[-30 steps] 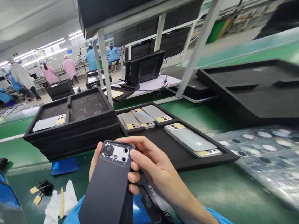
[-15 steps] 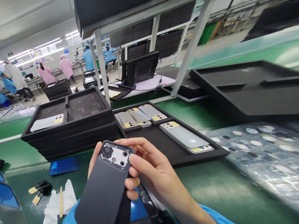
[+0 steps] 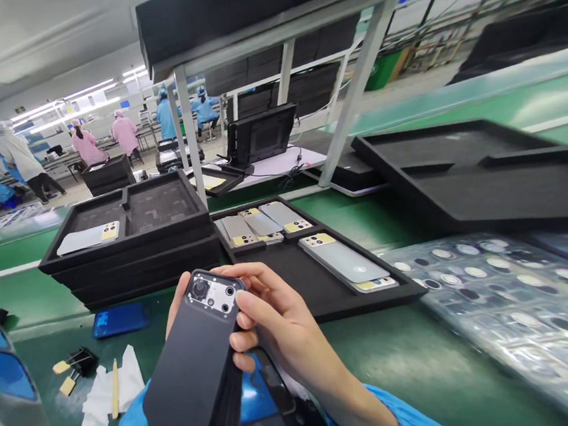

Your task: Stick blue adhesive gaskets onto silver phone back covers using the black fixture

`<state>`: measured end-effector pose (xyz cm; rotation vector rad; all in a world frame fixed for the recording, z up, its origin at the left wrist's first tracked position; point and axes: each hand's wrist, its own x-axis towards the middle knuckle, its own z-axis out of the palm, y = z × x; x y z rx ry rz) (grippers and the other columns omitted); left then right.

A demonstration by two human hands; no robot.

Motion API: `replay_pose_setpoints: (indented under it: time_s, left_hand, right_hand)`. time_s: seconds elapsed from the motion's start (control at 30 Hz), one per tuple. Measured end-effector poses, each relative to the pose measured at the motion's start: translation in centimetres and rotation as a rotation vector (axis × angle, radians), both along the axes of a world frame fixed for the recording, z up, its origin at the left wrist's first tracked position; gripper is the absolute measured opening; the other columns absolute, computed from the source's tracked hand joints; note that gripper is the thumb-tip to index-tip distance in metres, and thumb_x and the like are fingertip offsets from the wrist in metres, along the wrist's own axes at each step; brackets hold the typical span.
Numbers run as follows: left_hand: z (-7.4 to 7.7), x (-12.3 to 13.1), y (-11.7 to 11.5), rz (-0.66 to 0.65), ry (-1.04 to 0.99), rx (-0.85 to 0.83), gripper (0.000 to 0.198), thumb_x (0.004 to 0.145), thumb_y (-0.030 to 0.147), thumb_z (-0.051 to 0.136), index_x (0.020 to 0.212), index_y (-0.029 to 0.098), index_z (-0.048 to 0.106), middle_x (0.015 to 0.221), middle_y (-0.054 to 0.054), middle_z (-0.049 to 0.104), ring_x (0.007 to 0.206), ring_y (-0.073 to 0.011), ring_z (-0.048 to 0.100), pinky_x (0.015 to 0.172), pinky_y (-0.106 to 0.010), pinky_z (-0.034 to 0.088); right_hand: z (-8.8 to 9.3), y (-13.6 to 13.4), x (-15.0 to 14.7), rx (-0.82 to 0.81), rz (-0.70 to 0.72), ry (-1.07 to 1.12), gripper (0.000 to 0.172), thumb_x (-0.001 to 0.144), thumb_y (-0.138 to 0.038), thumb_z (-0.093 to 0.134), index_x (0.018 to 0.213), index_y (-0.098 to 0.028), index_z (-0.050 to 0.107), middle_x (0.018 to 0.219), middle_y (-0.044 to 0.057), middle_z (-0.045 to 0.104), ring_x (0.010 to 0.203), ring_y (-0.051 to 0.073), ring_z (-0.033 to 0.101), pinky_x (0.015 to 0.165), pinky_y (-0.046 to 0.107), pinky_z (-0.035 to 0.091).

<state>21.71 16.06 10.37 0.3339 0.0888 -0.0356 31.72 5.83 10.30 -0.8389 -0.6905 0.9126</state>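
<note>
A stack of dark grey phone back covers is held up in front of me, camera end away from me. The top cover has a silver camera plate with round holes. My left hand is closed around the stack from the left and mostly hidden behind it. With thumb and fingers, my right hand pinches the right edge near the camera plate. Below the hands lies a blue film-covered piece, partly hidden. A black foam tray beyond them holds several silver phone back covers.
Stacked black trays stand at left, with a blue panel before them. Binder clips, a white cloth and a wooden stick lie nearer. To the right are clear plastic sheets and a large black tray.
The view has shifted slightly. Both hands keep their grip on the dark covers, and more of the stack's layered edges and the blue piece below now show.
</note>
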Motion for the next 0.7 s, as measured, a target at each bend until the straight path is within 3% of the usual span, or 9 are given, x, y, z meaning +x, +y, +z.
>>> replay_pose_setpoints:
  time_s: [0.13, 0.3, 0.43, 0.7]
  left_hand:
    - [0.24, -0.02, 0.19, -0.006, 0.014, -0.061, 0.051, 0.086, 0.058, 0.067, 0.087, 0.008, 0.07, 0.077, -0.009, 0.065, 0.062, -0.0144, 0.058, 0.053, -0.024, 0.04]
    - [0.44, 0.03, 0.08, -0.005, 0.033, -0.06, 0.05, 0.084, 0.058, 0.07, 0.096, 0.009, 0.069, 0.083, -0.008, 0.067, 0.064, -0.0135, 0.058, 0.054, -0.024, 0.041]
    - [0.16, 0.05, -0.06, 0.001, 0.027, -0.042, 0.053, 0.084, 0.062, 0.067, 0.092, 0.01, 0.068, 0.082, -0.007, 0.065, 0.061, -0.0125, 0.055, 0.053, -0.024, 0.039]
    - [0.07, 0.04, -0.22, -0.023, -0.005, -0.061, 0.058, 0.087, 0.062, 0.063, 0.094, 0.005, 0.068, 0.079, -0.007, 0.063, 0.062, -0.013, 0.056, 0.051, -0.023, 0.038]
  right_hand:
    - [0.39, 0.21, 0.06, -0.032, -0.022, 0.017, 0.032, 0.086, -0.046, 0.077, 0.11, -0.026, 0.073, 0.078, -0.003, 0.06, 0.051, 0.006, 0.051, 0.041, 0.016, 0.045]
    - [0.39, 0.79, 0.01, -0.034, -0.105, 0.08, 0.036, 0.086, -0.059, 0.073, 0.095, -0.025, 0.077, 0.099, 0.004, 0.072, 0.077, 0.013, 0.063, 0.053, 0.016, 0.052]
    - [0.44, 0.78, 0.0, -0.078, -0.058, 0.136, 0.039, 0.082, -0.062, 0.076, 0.094, -0.025, 0.077, 0.09, 0.002, 0.072, 0.065, 0.011, 0.058, 0.046, 0.015, 0.048]
    - [0.84, 0.57, -0.13, -0.064, -0.091, 0.142, 0.039, 0.077, -0.061, 0.08, 0.09, -0.023, 0.077, 0.096, 0.004, 0.074, 0.053, 0.007, 0.052, 0.04, 0.015, 0.044]
